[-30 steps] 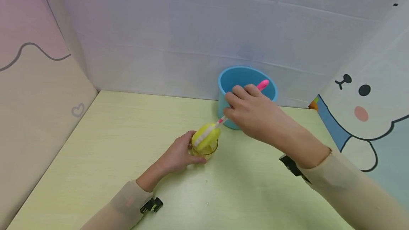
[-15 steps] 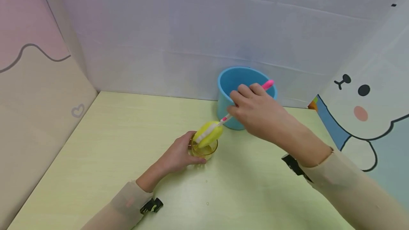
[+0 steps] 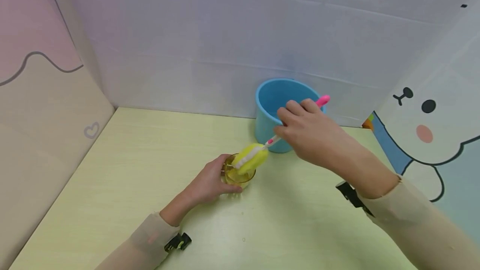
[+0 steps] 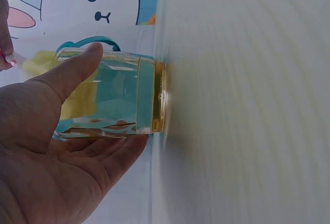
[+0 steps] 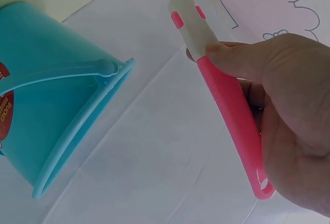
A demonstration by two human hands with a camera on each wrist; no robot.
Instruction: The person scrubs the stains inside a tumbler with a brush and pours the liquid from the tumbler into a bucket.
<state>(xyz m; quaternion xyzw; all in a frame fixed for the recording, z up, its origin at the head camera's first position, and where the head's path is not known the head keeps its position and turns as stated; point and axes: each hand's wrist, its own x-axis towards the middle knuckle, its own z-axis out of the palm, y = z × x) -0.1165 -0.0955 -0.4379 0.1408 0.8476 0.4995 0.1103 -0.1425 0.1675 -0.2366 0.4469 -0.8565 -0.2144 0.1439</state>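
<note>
My left hand [image 3: 211, 180] grips a clear amber-tinted glass [image 4: 121, 92], thumb on one side and fingers on the other. The glass stands upright with its base at the table. In the right wrist view, my right hand [image 5: 289, 95] holds a sponge cup brush by its pink handle [image 5: 229, 113], thumb near the white neck. The brush's yellow and white sponge head [image 3: 250, 158] slants down into the glass mouth, and its lower part shows yellow through the glass wall in the left wrist view.
A blue bucket [image 3: 262, 126] with a handle [image 5: 62, 80] stands behind the glass, against the back wall, partly hidden by my right hand. Small water drops [image 3: 243, 239] lie on the pale table [image 3: 150, 145]. Printed panels [image 3: 423, 116] rise at both sides.
My right hand has moved to the right with the brush, and the sponge head has shifted toward the right side of the glass mouth. The left hand and glass stay in place.
</note>
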